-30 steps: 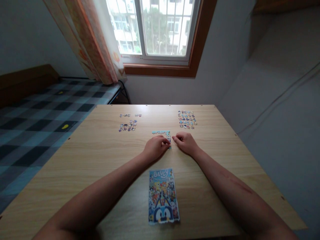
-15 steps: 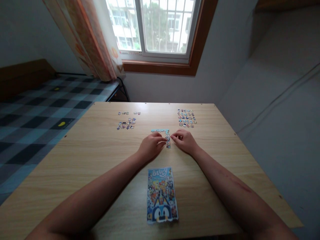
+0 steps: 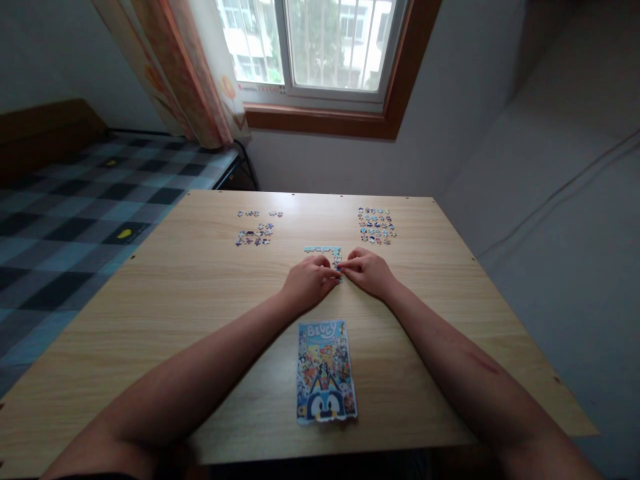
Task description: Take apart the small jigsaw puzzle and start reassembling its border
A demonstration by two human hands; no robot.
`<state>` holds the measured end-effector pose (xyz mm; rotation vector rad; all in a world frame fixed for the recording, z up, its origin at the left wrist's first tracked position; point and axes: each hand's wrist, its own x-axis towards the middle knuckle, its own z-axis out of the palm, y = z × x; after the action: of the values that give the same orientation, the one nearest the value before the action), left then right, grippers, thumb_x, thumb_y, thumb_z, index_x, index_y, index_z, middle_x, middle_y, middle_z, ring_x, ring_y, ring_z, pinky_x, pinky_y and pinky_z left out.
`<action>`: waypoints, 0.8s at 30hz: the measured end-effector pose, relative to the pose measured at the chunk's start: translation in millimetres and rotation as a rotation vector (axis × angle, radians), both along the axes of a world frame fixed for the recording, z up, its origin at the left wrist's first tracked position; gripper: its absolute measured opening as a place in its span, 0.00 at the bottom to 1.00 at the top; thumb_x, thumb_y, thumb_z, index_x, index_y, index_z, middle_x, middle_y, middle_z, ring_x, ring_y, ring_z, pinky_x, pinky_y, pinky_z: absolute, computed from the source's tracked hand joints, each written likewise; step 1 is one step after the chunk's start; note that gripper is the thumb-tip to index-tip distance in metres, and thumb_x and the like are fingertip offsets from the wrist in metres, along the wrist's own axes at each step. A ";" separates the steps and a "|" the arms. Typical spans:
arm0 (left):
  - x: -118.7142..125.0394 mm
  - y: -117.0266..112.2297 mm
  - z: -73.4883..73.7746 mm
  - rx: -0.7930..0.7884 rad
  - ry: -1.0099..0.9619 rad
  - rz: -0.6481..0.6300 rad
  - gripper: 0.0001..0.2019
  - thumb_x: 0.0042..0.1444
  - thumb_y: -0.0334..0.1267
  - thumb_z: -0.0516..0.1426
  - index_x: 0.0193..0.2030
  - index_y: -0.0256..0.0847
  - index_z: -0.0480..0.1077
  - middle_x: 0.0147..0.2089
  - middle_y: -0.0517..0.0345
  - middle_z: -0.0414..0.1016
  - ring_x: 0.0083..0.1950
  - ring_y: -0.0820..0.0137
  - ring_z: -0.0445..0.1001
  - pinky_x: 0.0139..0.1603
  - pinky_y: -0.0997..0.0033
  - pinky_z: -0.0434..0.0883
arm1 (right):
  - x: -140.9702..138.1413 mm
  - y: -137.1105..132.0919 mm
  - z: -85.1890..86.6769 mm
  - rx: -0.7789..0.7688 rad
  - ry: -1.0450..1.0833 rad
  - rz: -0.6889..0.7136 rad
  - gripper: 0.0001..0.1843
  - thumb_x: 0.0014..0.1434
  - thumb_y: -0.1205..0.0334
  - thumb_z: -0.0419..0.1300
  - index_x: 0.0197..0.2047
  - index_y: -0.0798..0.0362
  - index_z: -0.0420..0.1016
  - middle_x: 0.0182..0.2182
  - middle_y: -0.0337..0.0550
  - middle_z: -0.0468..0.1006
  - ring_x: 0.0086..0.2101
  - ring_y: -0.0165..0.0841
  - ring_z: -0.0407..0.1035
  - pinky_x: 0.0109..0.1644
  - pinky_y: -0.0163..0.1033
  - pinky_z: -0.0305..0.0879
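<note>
A partly joined jigsaw puzzle (image 3: pixel 323 249) lies mid-table, a corner shape with a row along the top and a column down the right. My left hand (image 3: pixel 311 280) is at the left of the column, its thumb and fingers closed on the lower puzzle pieces. From the right side, my right hand (image 3: pixel 369 272) pinches at the same column, fingertips nearly meeting the left ones. The fingers hide most of the lower column. Nearer to me lies a blue picture sheet (image 3: pixel 326 373) lettered "BLUEY", with a ragged bottom edge.
Loose puzzle pieces (image 3: pixel 376 227) stand in rows at the back right. More loose pieces (image 3: pixel 256 237) lie at the back left. The wooden table (image 3: pixel 200 300) has a checked bed (image 3: pixel 65 220) on its left and a wall on its right.
My right hand has closed in to the left, its fingertips now on the puzzle column. My left fingers have shifted slightly right and lower along it. The view has tilted down a little.
</note>
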<state>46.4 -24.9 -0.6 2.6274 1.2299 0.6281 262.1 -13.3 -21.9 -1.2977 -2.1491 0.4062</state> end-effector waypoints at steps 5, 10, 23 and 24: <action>2.0 -2.5 -0.3 -0.006 0.005 0.018 0.08 0.61 0.43 0.61 0.41 0.49 0.82 0.42 0.55 0.78 0.44 0.64 0.73 0.44 0.65 0.70 | -1.2 0.3 1.2 -0.011 0.006 0.002 0.08 0.61 0.60 0.66 0.43 0.43 0.85 0.36 0.40 0.78 0.34 0.29 0.70 0.37 0.35 0.62; 3.6 -3.3 -0.7 -0.061 -0.087 0.033 0.06 0.59 0.41 0.62 0.37 0.46 0.82 0.42 0.55 0.78 0.43 0.65 0.74 0.45 0.66 0.71 | -1.0 0.0 2.6 -0.005 0.037 0.017 0.05 0.60 0.62 0.67 0.40 0.46 0.85 0.36 0.40 0.78 0.35 0.30 0.71 0.41 0.36 0.64; -21.0 27.3 3.3 -0.356 -0.458 0.116 0.09 0.59 0.40 0.60 0.35 0.39 0.79 0.35 0.55 0.82 0.35 0.68 0.76 0.39 0.68 0.71 | 2.3 -1.6 5.2 -0.006 0.193 0.025 0.06 0.61 0.64 0.63 0.40 0.51 0.82 0.32 0.41 0.76 0.30 0.29 0.67 0.36 0.36 0.63; -19.4 25.9 2.2 -0.333 -0.448 0.113 0.08 0.59 0.40 0.60 0.36 0.39 0.79 0.35 0.55 0.82 0.35 0.68 0.76 0.39 0.68 0.71 | 1.8 -2.6 5.9 -0.012 0.186 0.029 0.06 0.61 0.63 0.63 0.41 0.51 0.82 0.32 0.41 0.76 0.29 0.29 0.67 0.36 0.36 0.62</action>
<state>27.0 1.0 1.6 2.0171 1.2186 0.8836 264.0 -16.0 -16.1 -1.1872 -2.0145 0.5310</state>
